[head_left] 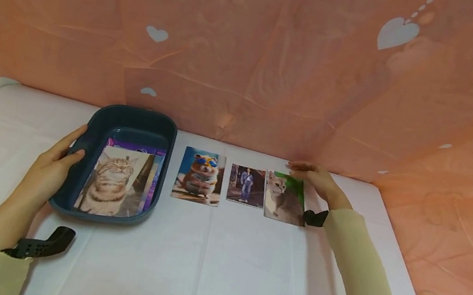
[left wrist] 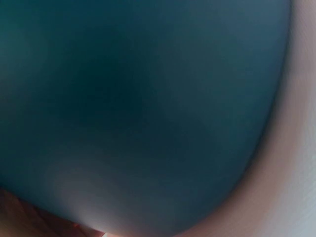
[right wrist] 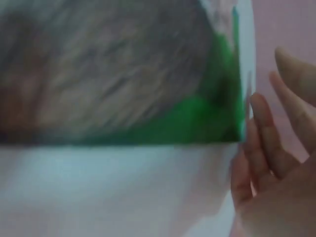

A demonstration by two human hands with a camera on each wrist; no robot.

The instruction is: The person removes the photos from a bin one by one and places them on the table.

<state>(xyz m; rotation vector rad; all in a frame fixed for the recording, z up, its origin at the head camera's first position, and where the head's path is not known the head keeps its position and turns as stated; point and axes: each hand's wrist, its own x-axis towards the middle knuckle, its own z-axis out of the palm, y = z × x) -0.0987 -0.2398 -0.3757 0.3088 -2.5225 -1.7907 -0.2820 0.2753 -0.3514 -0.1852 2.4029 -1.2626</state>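
Observation:
My left hand [head_left: 49, 172] grips the left side of a dark teal plastic tub [head_left: 132, 115], its thumb at the rim. In the left wrist view the tub's wall [left wrist: 148, 98] fills nearly everything, blurred. Inside the tub lie several picture cards, the top one a cat card [head_left: 112, 184]. On the right, my right hand [head_left: 317, 181] is at the upper edge of a kitten card [head_left: 285, 204] with a green background. The right wrist view shows the right hand [right wrist: 276, 163] with loosely extended fingers beside the corner of the kitten card [right wrist: 123, 84]; whether they touch it I cannot tell.
Left of the kitten card lie a small card of a standing person [head_left: 247, 186] and a hamster card [head_left: 199, 177] with sunglasses. All rest on a white-covered table [head_left: 199, 265]. An orange cloth [head_left: 251, 57] with white hearts hangs along the back and sides.

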